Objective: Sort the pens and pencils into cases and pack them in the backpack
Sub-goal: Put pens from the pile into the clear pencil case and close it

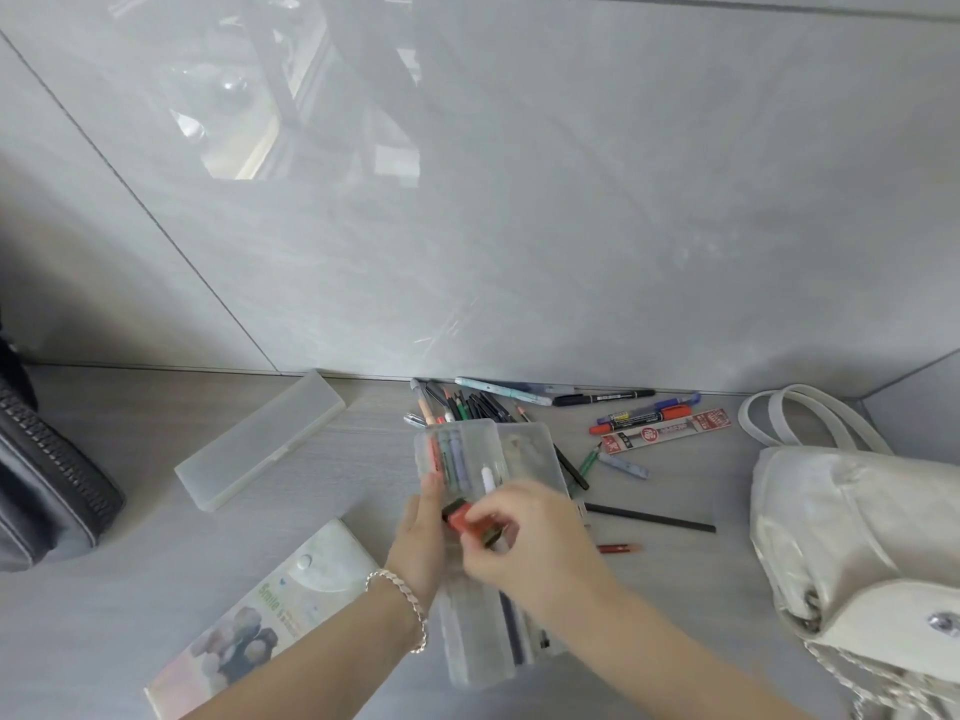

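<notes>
The left hand (421,532) is holding the open clear case (530,454) by its left side, in the middle of the table (156,537). Its thumb is pressing on the case's edge. The other fingers are hiding, so I cannot tell how they are lying. A shiny bracelet (400,600) is sitting on that wrist.

The right hand (524,543) is hovering over the case. Its fingers are curled close together and are pinching a small red and black thing (472,519). The thing is blurry, so I cannot tell what it is.

Some colored pens (449,452) are lying in the far left part of the case, with a white one (488,475) beside them.

A pile of pens and pencils (467,402) is lying just past the case, near the wall (571,200). More markers (644,415) and two red and white packs (670,433) are lying to the right of the pile. A long black pencil (649,517) and a short red pencil (618,548) are lying to the right of the hands.

A closed clear case (260,444) is resting far left of the hands. A flat case with a picture (265,610) is lying near and left, just beside the left arm.

The white backpack (857,537) is sitting at the right side of the table, well apart from the open case. A dark bag (41,485) is sitting at the left edge.
</notes>
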